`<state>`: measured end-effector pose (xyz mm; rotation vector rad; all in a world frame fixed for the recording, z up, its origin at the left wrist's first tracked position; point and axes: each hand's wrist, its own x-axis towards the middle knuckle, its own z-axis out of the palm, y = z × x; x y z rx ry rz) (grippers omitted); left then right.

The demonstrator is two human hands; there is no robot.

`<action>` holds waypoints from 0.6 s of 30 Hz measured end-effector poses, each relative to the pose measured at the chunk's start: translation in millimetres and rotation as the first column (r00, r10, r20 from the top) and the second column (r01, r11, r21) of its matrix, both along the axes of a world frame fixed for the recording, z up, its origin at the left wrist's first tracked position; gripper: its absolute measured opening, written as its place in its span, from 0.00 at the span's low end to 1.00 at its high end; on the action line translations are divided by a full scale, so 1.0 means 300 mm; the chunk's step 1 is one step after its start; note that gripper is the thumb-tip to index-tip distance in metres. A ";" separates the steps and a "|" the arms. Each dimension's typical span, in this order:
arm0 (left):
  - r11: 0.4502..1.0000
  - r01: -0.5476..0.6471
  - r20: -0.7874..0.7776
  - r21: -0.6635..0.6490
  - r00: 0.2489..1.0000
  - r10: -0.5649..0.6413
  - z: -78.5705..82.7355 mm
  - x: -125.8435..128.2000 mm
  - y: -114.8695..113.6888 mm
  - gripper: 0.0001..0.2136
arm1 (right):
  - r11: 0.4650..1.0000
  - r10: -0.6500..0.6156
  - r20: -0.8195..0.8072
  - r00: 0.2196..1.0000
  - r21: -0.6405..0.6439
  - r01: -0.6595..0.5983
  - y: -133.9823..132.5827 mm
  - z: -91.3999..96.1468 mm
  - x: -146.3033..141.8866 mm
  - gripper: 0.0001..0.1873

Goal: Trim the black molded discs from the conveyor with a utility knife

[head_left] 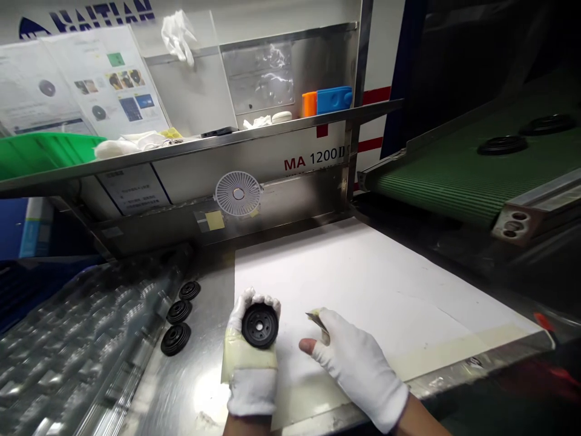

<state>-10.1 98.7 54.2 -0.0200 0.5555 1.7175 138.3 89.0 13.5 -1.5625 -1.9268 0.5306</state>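
Note:
My left hand (251, 357), in a white glove with yellowish tape round the palm, is closed on a black round wheel-like part (260, 326). The part's face, with a centre hole and smaller holes around it, is turned up toward me. To the right, a little apart from that part, my right hand (351, 357) wears a white glove with its thumb tip bare. Between its thumb and fingers is a small thin pointed piece (319, 324), which looks like a blade; most of it is hidden. Three similar black round parts (178, 311) lie in a row left of my left hand.
A white sheet (363, 290) covers much of the metal table. At left stands a clear plastic tray (91, 327) with many pockets. A green conveyor belt (454, 175) at right carries two black parts. Across the back runs a shelf (254, 134), with a small fan (238, 194) below.

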 end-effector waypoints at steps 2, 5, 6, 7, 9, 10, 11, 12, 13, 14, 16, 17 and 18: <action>1.000 -0.009 -0.022 -0.008 1.000 0.009 0.010 0.021 0.000 0.04 | 0.998 0.028 -0.036 0.999 0.063 -0.026 -0.004 0.000 0.014 0.14; 1.000 0.001 -0.076 -0.001 0.997 -0.001 0.010 0.049 0.005 0.04 | 0.993 0.093 -0.070 0.993 0.085 -0.087 -0.022 0.027 0.012 0.15; 1.000 0.019 -0.085 0.008 0.996 -0.018 0.006 0.056 0.007 0.05 | 0.990 0.115 -0.058 0.992 0.084 -0.110 -0.028 0.041 0.008 0.14; 0.999 0.045 -0.086 0.021 0.995 -0.043 0.002 0.060 0.009 0.05 | 0.988 0.131 -0.038 0.991 0.087 -0.128 -0.033 0.055 0.002 0.14; 0.993 0.109 -0.072 0.052 0.992 -0.105 -0.006 0.064 0.011 0.06 | 0.986 0.130 0.011 0.991 0.107 -0.130 -0.039 0.079 -0.008 0.13; 0.989 0.135 -0.063 0.059 0.989 -0.131 -0.010 0.064 0.011 0.06 | 0.986 0.120 0.035 0.992 0.113 -0.123 -0.041 0.086 -0.012 0.13; 0.987 0.153 -0.052 0.057 0.987 -0.150 -0.013 0.062 0.011 0.05 | 0.986 0.112 0.064 0.992 0.117 -0.119 -0.043 0.089 -0.015 0.14; 0.986 0.163 -0.040 0.048 0.986 -0.161 -0.015 0.060 0.010 0.05 | 0.986 0.113 0.095 0.989 0.115 -0.124 -0.045 0.090 -0.018 0.14; 0.986 0.162 -0.024 0.034 0.987 -0.162 -0.016 0.057 0.010 0.05 | 0.984 0.123 0.123 0.985 0.112 -0.137 -0.047 0.089 -0.020 0.14; 0.987 0.157 -0.007 0.019 0.988 -0.157 -0.017 0.054 0.010 0.04 | 0.982 0.135 0.146 0.980 0.110 -0.151 -0.049 0.086 -0.022 0.14; 0.989 0.150 0.021 0.007 0.988 -0.150 -0.016 0.047 0.012 0.05 | 0.980 0.135 0.172 0.976 0.119 -0.156 -0.052 0.083 -0.025 0.14; 0.988 0.156 0.028 0.010 0.987 -0.157 -0.015 0.044 0.014 0.06 | 0.981 0.118 0.177 0.977 0.129 -0.142 -0.054 0.083 -0.026 0.14; 0.986 0.169 0.032 0.015 0.985 -0.169 -0.013 0.042 0.016 0.07 | 0.983 0.096 0.180 0.979 0.139 -0.122 -0.056 0.085 -0.027 0.14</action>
